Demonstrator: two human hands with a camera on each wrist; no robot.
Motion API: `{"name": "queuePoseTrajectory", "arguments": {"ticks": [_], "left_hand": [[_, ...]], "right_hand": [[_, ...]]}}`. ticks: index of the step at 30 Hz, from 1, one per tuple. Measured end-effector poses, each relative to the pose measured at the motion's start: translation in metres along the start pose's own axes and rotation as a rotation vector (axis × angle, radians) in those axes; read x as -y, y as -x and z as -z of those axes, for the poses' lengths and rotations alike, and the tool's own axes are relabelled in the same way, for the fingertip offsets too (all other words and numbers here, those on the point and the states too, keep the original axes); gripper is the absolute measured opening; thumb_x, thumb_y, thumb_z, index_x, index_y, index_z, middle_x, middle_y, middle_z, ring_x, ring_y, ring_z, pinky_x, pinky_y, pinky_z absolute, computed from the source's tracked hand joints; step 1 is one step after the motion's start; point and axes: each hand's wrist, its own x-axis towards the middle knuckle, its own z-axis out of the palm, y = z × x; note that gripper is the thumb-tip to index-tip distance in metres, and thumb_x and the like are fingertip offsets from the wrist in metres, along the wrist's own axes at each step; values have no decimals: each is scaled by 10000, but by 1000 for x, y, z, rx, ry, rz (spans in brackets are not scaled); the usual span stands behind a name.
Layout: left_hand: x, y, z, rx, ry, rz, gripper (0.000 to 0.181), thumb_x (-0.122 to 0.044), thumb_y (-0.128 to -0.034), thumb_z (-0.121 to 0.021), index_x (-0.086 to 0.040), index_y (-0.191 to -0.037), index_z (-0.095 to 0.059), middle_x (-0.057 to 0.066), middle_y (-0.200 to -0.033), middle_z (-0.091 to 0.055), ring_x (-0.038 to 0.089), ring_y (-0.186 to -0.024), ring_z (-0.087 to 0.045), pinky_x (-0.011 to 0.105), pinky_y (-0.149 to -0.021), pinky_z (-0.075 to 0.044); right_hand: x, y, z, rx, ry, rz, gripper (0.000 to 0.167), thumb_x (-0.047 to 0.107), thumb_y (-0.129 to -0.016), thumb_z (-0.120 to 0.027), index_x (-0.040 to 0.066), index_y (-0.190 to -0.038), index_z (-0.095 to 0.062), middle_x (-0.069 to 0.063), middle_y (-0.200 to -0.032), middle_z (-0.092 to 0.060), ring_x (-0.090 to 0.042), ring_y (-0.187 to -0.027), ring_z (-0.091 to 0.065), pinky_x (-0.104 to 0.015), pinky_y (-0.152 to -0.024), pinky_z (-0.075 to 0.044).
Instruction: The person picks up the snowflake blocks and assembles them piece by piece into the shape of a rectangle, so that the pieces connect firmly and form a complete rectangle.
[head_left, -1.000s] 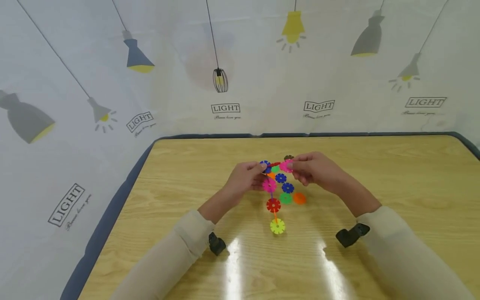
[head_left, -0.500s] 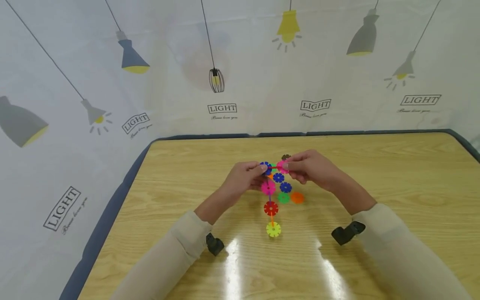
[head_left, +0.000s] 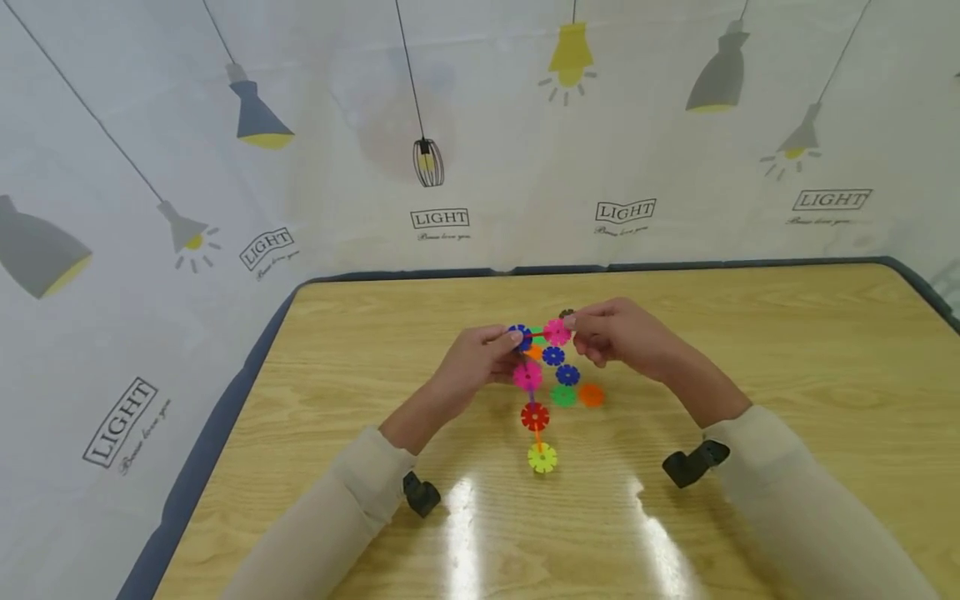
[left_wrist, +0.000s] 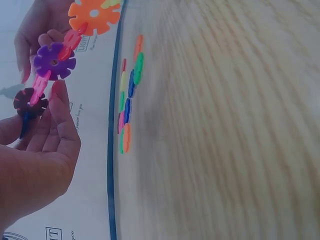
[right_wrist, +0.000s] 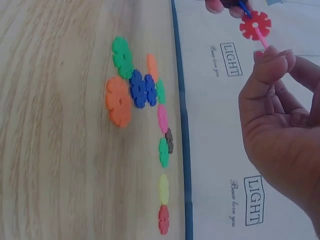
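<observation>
A chain of interlocking notched plastic discs hangs from my left hand (head_left: 480, 358), which pinches a blue disc (head_left: 521, 337) at its top. Below that run a pink disc (head_left: 528, 375), a red disc (head_left: 535, 417) and a yellow disc (head_left: 542, 457), with discs seen edge-on between them. A red disc (right_wrist: 255, 26), edge-on in the head view, links the blue one to another pink disc (head_left: 557, 332). My right hand (head_left: 618, 337) pinches this pink disc at its right edge. In the left wrist view, a purple disc (left_wrist: 54, 61) and an orange disc (left_wrist: 95, 15) show along the chain.
Loose discs lie on the wooden table (head_left: 337, 367) beyond the chain, among them an orange one (right_wrist: 119, 101), a green one (right_wrist: 122, 57) and two blue ones. A white curtain printed with lamps (head_left: 510, 158) stands behind the table's far edge.
The linking red disc, slanted at first, now lies level between the blue and pink discs. My right fingers have shifted outward to the pink disc's edge, uncovering more of it.
</observation>
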Motion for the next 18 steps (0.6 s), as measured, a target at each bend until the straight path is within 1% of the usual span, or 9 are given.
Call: {"name": "queuePoseTrajectory", "arguments": {"ticks": [2,5,8,11,15,18], "left_hand": [[3,1,3,-17,19,2,387,-260,-1019,-519,94,-1153,-600,88,-913,-703,155,-779,-669,347,-794,-578],[4,2,6,-39,29,3,393,-274,-1022,-510,74,-1177,-609,101,-949,-708,158,-799,-669,360,-821,-572],[3,4,8,-51,33,7,399,-281,-1024,-504,62,-1197,-613,110,-976,-709,160,-815,-668,347,-822,-572],[1,5,10,-61,33,14,399,-279,-1024,-505,60,-1202,-616,104,-964,-710,158,-803,-665,322,-795,-575],[2,6,11,-66,39,23,392,-266,-1026,-504,68,-1203,-607,92,-943,-708,155,-788,-659,309,-781,-574],[4,6,12,-72,42,29,384,-262,-1024,-509,68,-1195,-606,87,-941,-705,159,-789,-657,300,-777,-572]], "right_hand": [[-2,0,4,-21,-31,-14,322,251,-1020,-493,-39,-1056,-627,-53,-715,-558,-133,-582,-482,-256,-590,-461],[-6,3,11,-52,-78,-34,370,229,-1027,-470,-54,-1240,-577,-38,-733,-582,-113,-586,-489,-233,-584,-472],[-12,5,21,-73,-92,-42,441,283,-1028,-493,-68,-1290,-538,-22,-741,-588,-106,-595,-496,-229,-579,-469],[-19,9,32,-102,-98,-49,462,328,-1012,-525,-39,-1293,-536,-5,-755,-594,-97,-608,-506,-228,-583,-472],[-27,13,45,-156,-121,-62,442,313,-1005,-544,-24,-1290,-524,18,-759,-606,-72,-606,-511,-204,-576,-473],[-33,16,52,-189,-132,-86,463,281,-1011,-535,-41,-1339,-476,20,-777,-622,-62,-601,-507,-188,-572,-471]]}}
